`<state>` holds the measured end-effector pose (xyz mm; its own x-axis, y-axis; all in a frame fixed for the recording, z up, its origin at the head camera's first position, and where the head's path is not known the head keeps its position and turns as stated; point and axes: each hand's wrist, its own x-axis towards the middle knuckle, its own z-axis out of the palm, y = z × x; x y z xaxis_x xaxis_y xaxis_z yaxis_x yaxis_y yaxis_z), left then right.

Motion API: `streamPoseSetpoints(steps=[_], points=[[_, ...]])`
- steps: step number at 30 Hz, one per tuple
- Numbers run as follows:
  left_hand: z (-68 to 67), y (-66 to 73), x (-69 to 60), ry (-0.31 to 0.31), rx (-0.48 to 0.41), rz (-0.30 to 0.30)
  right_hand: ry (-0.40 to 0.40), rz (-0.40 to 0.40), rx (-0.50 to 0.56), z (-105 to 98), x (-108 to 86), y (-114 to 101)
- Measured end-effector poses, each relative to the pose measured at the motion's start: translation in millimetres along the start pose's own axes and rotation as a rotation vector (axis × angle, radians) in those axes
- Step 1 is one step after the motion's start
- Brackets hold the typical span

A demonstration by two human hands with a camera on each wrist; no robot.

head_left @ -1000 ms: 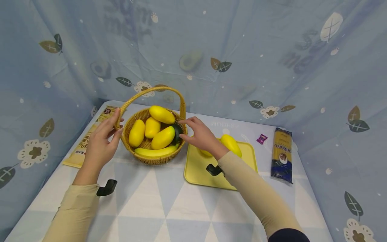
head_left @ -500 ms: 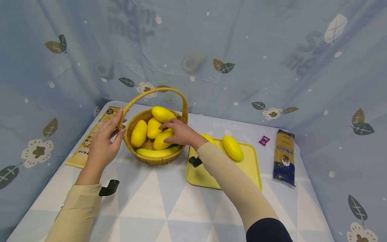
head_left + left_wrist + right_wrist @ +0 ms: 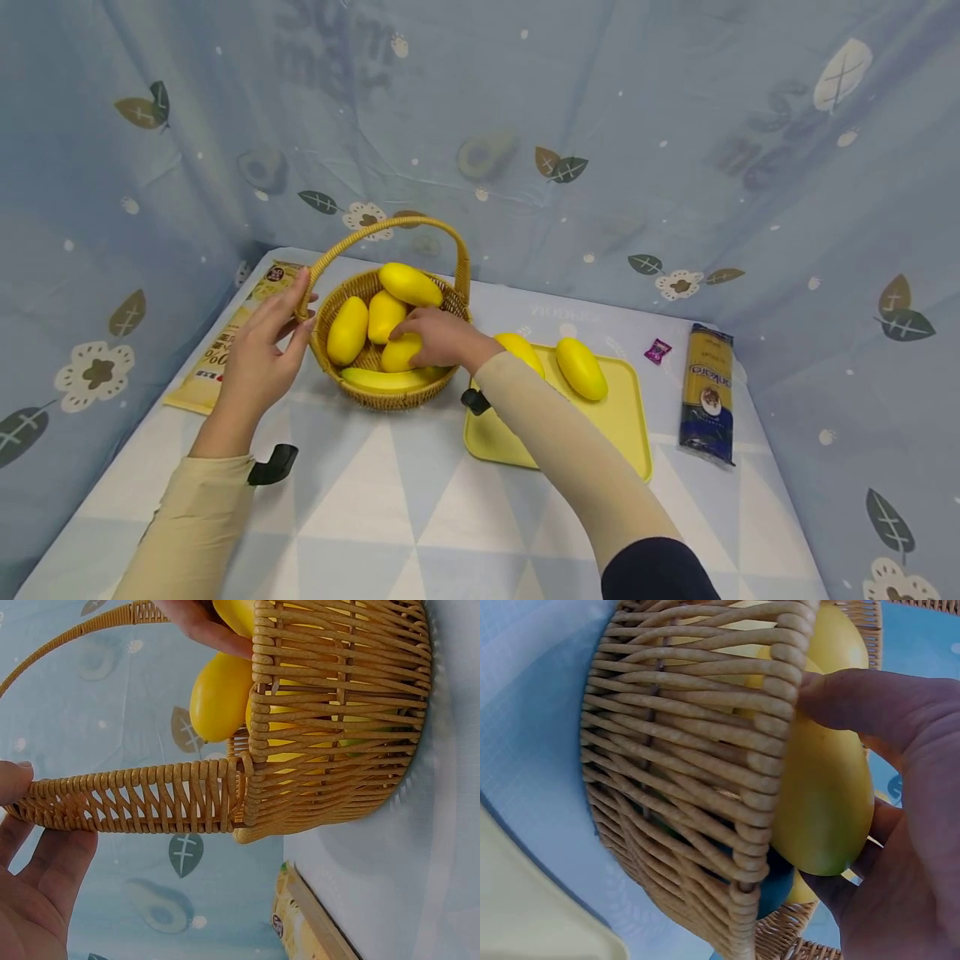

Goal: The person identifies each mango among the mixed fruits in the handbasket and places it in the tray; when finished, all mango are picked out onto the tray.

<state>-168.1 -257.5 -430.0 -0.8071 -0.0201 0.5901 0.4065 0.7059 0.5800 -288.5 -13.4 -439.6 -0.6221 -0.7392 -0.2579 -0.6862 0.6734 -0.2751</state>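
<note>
My left hand (image 3: 262,354) holds one side of the wicker basket's upright handle (image 3: 135,799), fingers and thumb on either side. Inside the basket (image 3: 386,402) lie several yellow mangoes (image 3: 347,332) and a banana (image 3: 390,381) along the near side. Reaching in from the right, my right hand (image 3: 444,337) grips the near mango (image 3: 400,354). In the right wrist view the thumb and fingers stand on opposite sides of this green-tipped mango (image 3: 825,795). A dark green rounded thing (image 3: 777,885) shows below it; in the head view the right hand hides it.
Right of the basket lies a yellow tray (image 3: 498,433) bearing two mangoes (image 3: 581,369), one partly behind my right sleeve. Farther right are a small purple wrapped candy (image 3: 657,351) and a blue-and-gold packet (image 3: 707,392). A yellow packet (image 3: 198,375) lies left, partly behind my left hand.
My right hand has moved left from the basket's right rim into it and taken hold of the near mango. The left hand has stayed on the handle.
</note>
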Motion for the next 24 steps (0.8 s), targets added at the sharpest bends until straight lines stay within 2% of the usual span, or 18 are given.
streamPoseSetpoints(steps=[11,18,24], points=[[0.1,-0.1,-0.8,-0.003,0.011,-0.014,0.025,-0.029,-0.031,0.5,-3.2,2.4],[0.1,-0.2,-0.6,0.001,0.004,-0.019,0.093,-0.057,-0.028,-2.3,-8.7,3.0],[0.6,0.5,-0.6,-0.001,0.006,-0.019,0.15,-0.055,0.003,-3.0,-23.3,6.2]])
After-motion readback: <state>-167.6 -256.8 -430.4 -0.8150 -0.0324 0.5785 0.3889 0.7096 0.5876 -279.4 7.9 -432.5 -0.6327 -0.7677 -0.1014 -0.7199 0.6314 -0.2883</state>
